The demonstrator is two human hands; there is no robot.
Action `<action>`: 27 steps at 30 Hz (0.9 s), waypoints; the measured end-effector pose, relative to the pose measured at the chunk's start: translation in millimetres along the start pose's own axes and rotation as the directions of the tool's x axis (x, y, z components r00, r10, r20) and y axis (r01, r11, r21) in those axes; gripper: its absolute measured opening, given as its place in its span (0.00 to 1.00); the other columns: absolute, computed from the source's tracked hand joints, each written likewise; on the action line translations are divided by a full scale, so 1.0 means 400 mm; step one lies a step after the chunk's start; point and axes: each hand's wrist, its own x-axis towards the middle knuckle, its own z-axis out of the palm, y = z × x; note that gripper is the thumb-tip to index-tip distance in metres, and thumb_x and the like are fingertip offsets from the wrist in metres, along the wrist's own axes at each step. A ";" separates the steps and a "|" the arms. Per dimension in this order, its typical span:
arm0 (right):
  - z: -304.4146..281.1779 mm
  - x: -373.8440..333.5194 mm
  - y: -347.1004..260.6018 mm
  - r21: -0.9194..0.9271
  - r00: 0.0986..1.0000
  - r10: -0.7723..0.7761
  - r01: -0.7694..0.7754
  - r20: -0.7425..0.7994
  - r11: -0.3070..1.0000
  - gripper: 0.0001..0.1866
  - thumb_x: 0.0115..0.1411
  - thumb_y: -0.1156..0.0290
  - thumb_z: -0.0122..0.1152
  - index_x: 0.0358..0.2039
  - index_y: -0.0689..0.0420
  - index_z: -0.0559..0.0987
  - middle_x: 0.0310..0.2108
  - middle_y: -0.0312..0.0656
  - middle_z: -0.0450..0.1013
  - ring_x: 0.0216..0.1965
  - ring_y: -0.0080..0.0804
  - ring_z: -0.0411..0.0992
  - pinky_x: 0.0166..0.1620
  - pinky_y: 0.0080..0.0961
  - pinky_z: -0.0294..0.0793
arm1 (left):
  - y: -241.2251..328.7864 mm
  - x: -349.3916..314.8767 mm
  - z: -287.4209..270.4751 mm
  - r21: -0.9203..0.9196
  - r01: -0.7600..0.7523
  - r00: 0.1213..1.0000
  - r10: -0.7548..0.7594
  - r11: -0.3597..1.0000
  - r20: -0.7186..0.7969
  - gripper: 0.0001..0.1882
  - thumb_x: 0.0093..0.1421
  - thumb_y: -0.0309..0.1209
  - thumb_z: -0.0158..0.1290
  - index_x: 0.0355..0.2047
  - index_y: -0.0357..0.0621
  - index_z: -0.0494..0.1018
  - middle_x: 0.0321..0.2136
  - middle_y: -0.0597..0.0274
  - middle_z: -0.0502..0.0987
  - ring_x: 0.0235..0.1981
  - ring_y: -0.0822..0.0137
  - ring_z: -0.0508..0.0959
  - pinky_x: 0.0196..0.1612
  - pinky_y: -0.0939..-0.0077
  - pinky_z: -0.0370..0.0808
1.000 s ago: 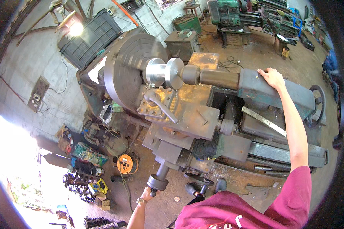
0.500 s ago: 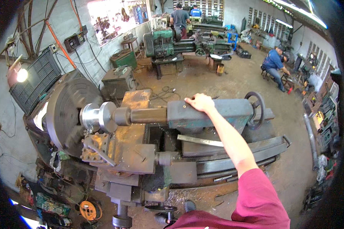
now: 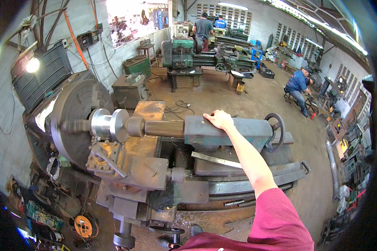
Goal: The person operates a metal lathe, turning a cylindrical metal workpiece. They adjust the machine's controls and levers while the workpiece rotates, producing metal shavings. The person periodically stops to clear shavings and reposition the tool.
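Note:
My right hand (image 3: 220, 119) rests palm down on top of the grey-blue tailstock (image 3: 247, 133) of a big lathe, its fingers spread toward the far edge. No left hand shows. Left of my hand, the tailstock quill (image 3: 165, 128) reaches toward a shiny metal workpiece (image 3: 107, 124) with two flanges, supported at its right end by the thick centre (image 3: 135, 126). At the workpiece's left is the large round chuck (image 3: 77, 98), blurred as if turning. Below the workpiece sits the tool post (image 3: 101, 157) with its lever handle.
The tailstock handwheel (image 3: 276, 133) stands right of my arm. A flat metal bar (image 3: 213, 160) lies near the bed (image 3: 255, 184). A lit lamp (image 3: 32, 65) hangs at left. Farther off are a green lathe (image 3: 182, 54), two standing people and a seated person (image 3: 298, 88).
The view has shifted slightly, so the lathe's lower parts appear farther left. My right hand stays on the tailstock. The chuck's blurred parts look different.

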 end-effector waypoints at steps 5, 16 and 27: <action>-0.007 -0.016 -0.008 -0.016 1.000 -0.015 0.015 0.014 1.000 0.39 0.56 0.32 0.48 0.42 0.58 0.83 0.46 0.54 0.78 0.51 0.50 0.75 0.54 0.43 0.72 | -0.109 -0.043 -0.018 -0.195 -0.026 0.994 0.006 0.981 -0.106 0.24 0.67 0.43 0.52 0.55 0.37 0.67 0.49 0.50 0.76 0.46 0.62 0.75 0.51 0.66 0.72; 0.018 0.010 0.015 0.002 0.995 -0.064 0.065 -0.072 0.998 0.38 0.59 0.35 0.49 0.44 0.61 0.82 0.46 0.59 0.76 0.50 0.56 0.74 0.55 0.45 0.71 | -0.166 -0.054 0.081 0.083 0.090 0.893 -0.044 0.992 -0.447 0.34 0.73 0.51 0.35 0.64 0.30 0.59 0.54 0.33 0.66 0.55 0.42 0.68 0.58 0.58 0.63; 0.019 0.016 0.016 0.004 0.998 -0.054 0.054 -0.040 0.999 0.36 0.60 0.36 0.48 0.43 0.60 0.83 0.46 0.59 0.77 0.49 0.55 0.75 0.53 0.46 0.72 | -0.148 -0.014 0.035 -0.390 0.302 0.904 -0.391 0.870 -0.174 0.31 0.71 0.55 0.32 0.41 0.32 0.64 0.26 0.43 0.76 0.16 0.53 0.77 0.16 0.59 0.76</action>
